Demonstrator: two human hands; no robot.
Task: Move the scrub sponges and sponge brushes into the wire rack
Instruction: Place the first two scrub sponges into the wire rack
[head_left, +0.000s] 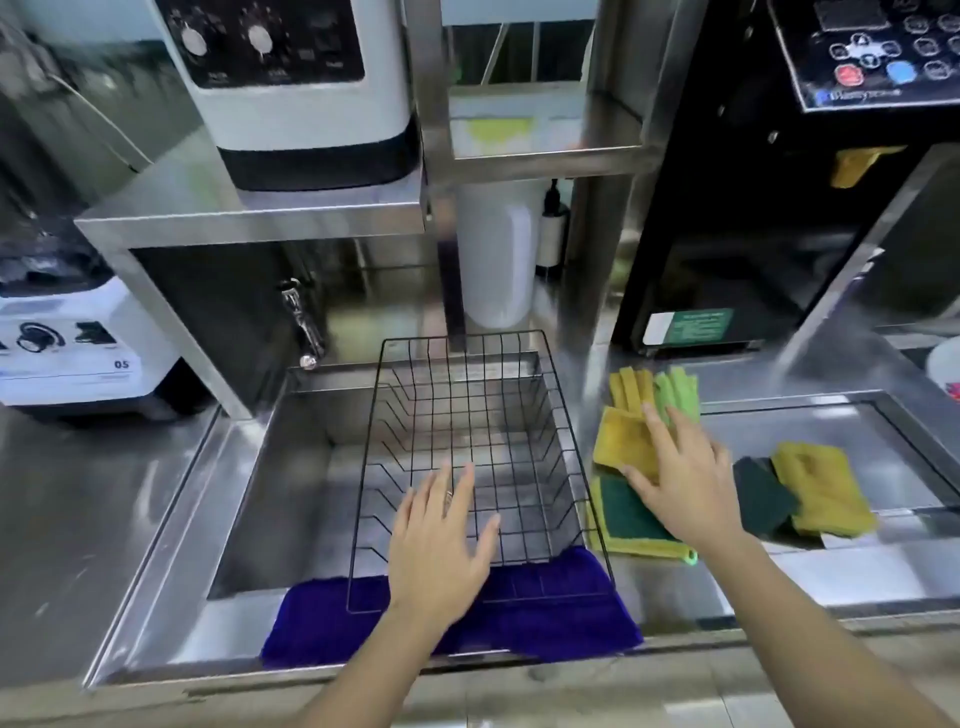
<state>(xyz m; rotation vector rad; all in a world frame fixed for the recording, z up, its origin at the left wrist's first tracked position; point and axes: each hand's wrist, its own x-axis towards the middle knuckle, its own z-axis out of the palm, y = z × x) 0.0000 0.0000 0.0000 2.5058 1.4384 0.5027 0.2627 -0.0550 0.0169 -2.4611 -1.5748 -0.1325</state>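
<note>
An empty black wire rack (563, 431) sits over the steel sink (291, 457). My left hand (441, 551) hovers open above the rack's near end, holding nothing. My right hand (680, 473) lies flat with fingers spread on a yellow scrub sponge (618, 441) to the right of the rack. Behind that sponge stand yellow sponges (628, 387) and green sponges (678, 387) on edge. A green-faced yellow sponge (623, 514) lies just below my right hand. Further right lie a dark green scrub pad (761, 496) and another yellow sponge (823, 488).
A blue cloth (561, 613) drapes over the sink's front edge under the rack. A tap (301, 322) stands behind the sink. A white blender base (67, 353) is at left, a black machine (753, 218) at back right, steel shelves above.
</note>
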